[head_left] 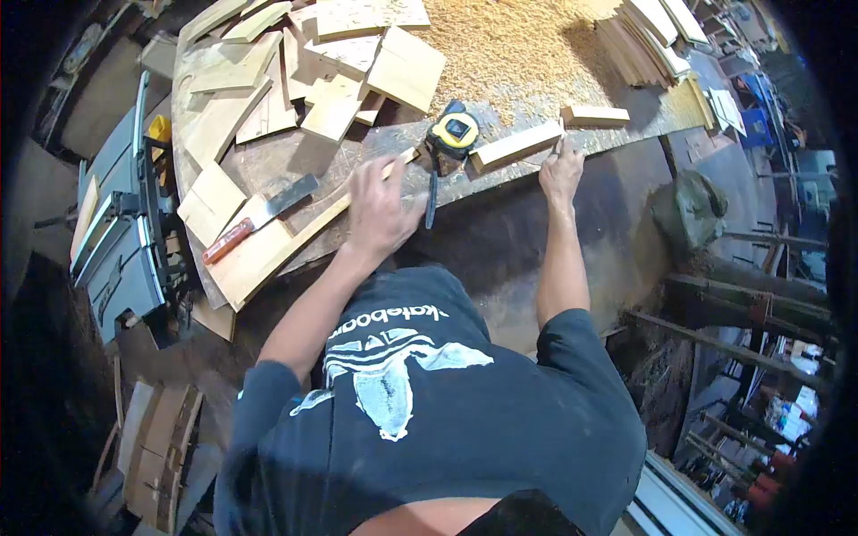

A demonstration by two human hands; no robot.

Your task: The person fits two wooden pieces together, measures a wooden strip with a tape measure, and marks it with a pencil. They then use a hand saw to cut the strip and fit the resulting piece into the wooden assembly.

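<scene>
My left hand (382,207) is over the table's front edge, beside a long thin wood strip (332,213); motion blurs its fingers, so its hold is unclear. My right hand (561,171) is closed at the right end of a wood block (517,146), its fingertips around something small that I cannot make out. Between the hands, a yellow and black tape measure (455,131) sits near the block's left end, its dark strap hanging down. Another short block (596,116) lies just beyond my right hand.
A knife-like tool with a red handle (230,241) lies on boards at the left. Wood offcuts (407,70) cover the back left, sawdust (518,54) the back. Stacked boards (633,49) stand back right. A grey-blue machine (121,259) is left of the table (483,186).
</scene>
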